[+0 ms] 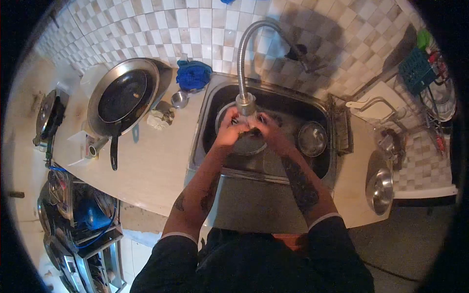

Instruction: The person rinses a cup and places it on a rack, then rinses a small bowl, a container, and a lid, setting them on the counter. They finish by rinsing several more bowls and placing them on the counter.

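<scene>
Both hands are close together over the metal sink [273, 178], right under the head of the flexible faucet [245, 104]. My left hand [231, 129] and my right hand [266, 128] have curled fingers around something I cannot make out, small and partly pale. Beneath them a round bowl or pan [249, 147] sits in the basin. A metal bowl [312, 139] lies to the right inside the sink, beside my right hand.
Left of the sink are a large pan [146, 73] with a black frying pan [123, 97] in it, a small metal cup [179, 100], a crumpled cloth [160, 118] and a blue cloth [193, 75]. At right are a sponge rack [344, 128] and a metal pan [381, 191].
</scene>
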Tool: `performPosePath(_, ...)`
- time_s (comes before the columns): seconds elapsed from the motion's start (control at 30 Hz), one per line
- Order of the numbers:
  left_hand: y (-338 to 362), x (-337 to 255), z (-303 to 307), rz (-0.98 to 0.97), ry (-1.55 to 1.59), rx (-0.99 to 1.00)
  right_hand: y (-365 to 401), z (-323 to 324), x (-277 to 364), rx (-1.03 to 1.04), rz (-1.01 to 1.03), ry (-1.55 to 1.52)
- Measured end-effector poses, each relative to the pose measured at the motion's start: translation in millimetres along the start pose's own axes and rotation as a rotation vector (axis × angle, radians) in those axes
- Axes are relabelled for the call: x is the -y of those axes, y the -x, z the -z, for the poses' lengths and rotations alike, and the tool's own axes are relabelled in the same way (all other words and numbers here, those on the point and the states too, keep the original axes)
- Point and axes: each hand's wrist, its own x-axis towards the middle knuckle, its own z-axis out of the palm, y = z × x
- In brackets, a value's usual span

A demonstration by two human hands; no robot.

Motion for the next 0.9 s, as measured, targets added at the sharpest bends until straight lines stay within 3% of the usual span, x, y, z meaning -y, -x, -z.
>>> performPosePath(0.03,-3,7,10,0.065,0.021,0.055,-2,-7,-1,-0.016,-0.033,-0.105)
performPosePath(0.17,7,19,11,-0.055,-0.122,-0.073,-18,-20,9,0.068,-0.381,-0.602)
performPosePath(0.23,14,13,-1,-0.132,-0.158,-0.166,-20,-25,6,0.085,-0.417,-0.496)
performPosePath(0.27,12,16,3,-0.125,-0.183,-0.099,-21,-25,6,0.092,-0.432,-0.438)
performPosePath(0.33,4,25,14,-0.113,-0.23,0.039,-16,-17,36,0.041,-0.236,-0.255)
performPosePath(0.4,-1,23,12,-0.189,-0.316,-0.02,-13,-13,36,-0.012,-0.275,-0.408)
performPosePath(0.47,-9,19,8,-0.176,-0.287,-0.064,-12,-14,-5,-0.067,-0.54,-0.895)
performPosePath(0.53,-15,16,1,-0.061,-0.146,-0.094,-7,-7,-27,-0.011,-0.274,-0.77)
performPosePath(0.6,-24,6,-7,0.021,-0.023,0.023,-3,-3,-28,-0.014,-0.166,-0.696)
performPosePath(0.77,-22,-3,-5,-0.051,-0.068,0.165,-13,4,-13,-0.009,-0.443,-0.961)
performPosePath(0.83,-13,6,3,-0.071,-0.174,0.157,-14,3,5,0.029,-0.172,-0.28)
performPosePath(0.9,-7,15,1,-0.196,-0.278,0.118,-17,1,25,0.065,0.012,0.048)
